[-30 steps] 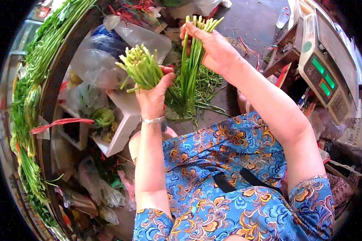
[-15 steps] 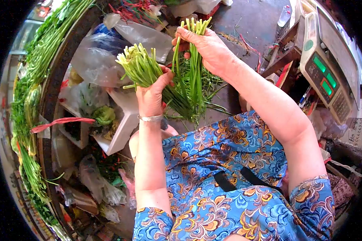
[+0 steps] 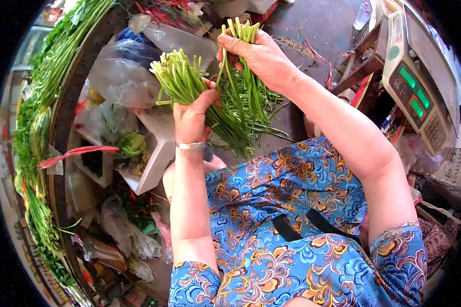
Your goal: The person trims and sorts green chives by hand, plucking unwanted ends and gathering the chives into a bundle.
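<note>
My L fingers are clenched round the fat bunch (image 3: pixel 176 77), thumb over the front; L hand (image 3: pixel 191 122) sits approx 11 o'clock. Grip's below the pale ends, prob. so they stand clear & fan out while the tops hang toward centre. My R fingers are closed on the thin bunch (image 3: pixel 245 31), thumb & index at a stalk (image 3: pixel 223 31) a bit apart from the rest; R hand (image 3: pixel 271 64) at approx 1 o'clock. High hold looks handy: lengths dangle free, stalks easier to tell apart. Can't tell how hard either squeezes.

Further out: loose greens (image 3: pixel 273 100) at 1, lower than the R hand, behind the hanging tops. Lap (image 3: pixel 292 174) nr centre, toward 5. Bags (image 3: pixel 119 77) at 10, red tie (image 3: pixel 79 155) at 9, more greens (image 3: pixel 41 115) along the curved edge, 9–10. Scale (image 3: pixel 412 87) between 2 & 3, display lit, tilted in my view. Bottle (image 3: pixel 362 18) 1–2.
</note>
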The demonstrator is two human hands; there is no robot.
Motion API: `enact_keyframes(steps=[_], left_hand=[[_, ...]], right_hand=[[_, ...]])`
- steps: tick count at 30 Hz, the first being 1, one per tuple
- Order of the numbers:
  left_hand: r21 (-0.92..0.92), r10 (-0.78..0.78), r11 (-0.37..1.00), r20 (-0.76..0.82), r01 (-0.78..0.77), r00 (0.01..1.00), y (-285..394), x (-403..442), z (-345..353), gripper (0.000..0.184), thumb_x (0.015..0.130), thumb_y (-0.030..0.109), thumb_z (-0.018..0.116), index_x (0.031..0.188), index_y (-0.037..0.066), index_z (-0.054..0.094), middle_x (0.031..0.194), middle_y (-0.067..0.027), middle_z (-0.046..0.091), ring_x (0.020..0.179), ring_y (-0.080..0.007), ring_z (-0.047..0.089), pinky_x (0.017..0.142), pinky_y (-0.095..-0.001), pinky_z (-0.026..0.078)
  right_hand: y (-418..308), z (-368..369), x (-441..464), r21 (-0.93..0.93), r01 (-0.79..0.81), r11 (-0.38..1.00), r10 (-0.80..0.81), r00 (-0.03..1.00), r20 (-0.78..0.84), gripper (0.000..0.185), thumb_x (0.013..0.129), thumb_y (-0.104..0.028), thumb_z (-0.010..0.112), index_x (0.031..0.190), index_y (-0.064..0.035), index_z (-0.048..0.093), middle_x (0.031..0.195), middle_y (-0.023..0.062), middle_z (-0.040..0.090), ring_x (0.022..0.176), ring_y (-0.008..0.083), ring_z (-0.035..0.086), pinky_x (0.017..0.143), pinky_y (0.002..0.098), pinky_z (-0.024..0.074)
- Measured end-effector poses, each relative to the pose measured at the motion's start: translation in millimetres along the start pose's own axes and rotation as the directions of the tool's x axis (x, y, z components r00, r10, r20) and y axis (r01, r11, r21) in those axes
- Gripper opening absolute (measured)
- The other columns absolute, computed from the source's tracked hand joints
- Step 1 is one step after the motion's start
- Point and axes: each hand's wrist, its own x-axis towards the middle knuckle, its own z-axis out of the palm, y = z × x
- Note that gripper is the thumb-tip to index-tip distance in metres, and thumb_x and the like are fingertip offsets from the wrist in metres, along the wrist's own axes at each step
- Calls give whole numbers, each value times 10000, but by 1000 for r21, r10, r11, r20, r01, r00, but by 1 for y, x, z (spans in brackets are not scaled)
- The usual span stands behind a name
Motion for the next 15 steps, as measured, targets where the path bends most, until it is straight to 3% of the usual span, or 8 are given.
enact_keyframes(steps=[3, 9, 11, 12, 14, 15], left_hand=[[-22, 43, 999, -54, -44, 998, -5, 4, -3, 202, 753, -47, 655, 944, 10, 623, 852, -55, 641, 706, -146, 589, 626, -264, 481], [-102, 92, 989, -109, -103, 990, -14, 12, -12, 223, 750, -28, 678, 957, 14, 606, 874, -73, 648, 686, -167, 607, 616, -281, 524], [-106, 65, 990, -242, -93, 968, -17, 13, -16, 206, 745, -54, 678, 932, 5, 617, 838, -63, 640, 686, -155, 594, 589, -282, 497], [-106, 66, 990, -245, -94, 967, -15, 12, -18, 206, 745, -54, 678, 932, 5, 617, 838, -63, 640, 686, -155, 594, 589, -282, 497], [-11, 143, 989, -195, -148, 970, -9, 9, -21, 203, 748, -50, 686, 933, 3, 621, 823, -63, 639, 690, -156, 599, 587, -282, 497], [48, 166, 986, -184, -160, 969, -7, 6, -21, 230, 760, -48, 682, 974, 3, 616, 856, -71, 641, 696, -157, 601, 591, -284, 500]], right_hand=[[3, 1, 0, 63, 45, 997, -45, 999, -8, 150, 925, -244, 608, 917, -94, 617, 766, 4, 657, 643, 69, 567, 538, 229, 419], [1, 2, -3, -33, 31, 999, -31, 999, -24, 158, 929, -243, 599, 904, -88, 618, 782, 1, 654, 673, 81, 590, 558, 231, 432], [-2, -6, 3, -4, 34, 999, -34, 996, -82, 170, 934, -247, 591, 901, -82, 617, 775, 9, 653, 683, 89, 601, 582, 246, 452], [-8, -13, 5, -41, 106, 993, -108, 993, -42, 181, 936, -258, 586, 900, -84, 616, 772, 15, 653, 682, 96, 605, 589, 257, 459], [-17, -25, 7, 23, 94, 995, -93, 995, -20, 171, 924, -255, 611, 961, -88, 619, 842, 5, 646, 779, 94, 603, 668, 251, 451], [-14, -26, 12, 75, 120, 990, -115, 991, -73, 202, 927, -281, 601, 898, -82, 621, 759, 3, 639, 668, 86, 586, 564, 248, 447]])
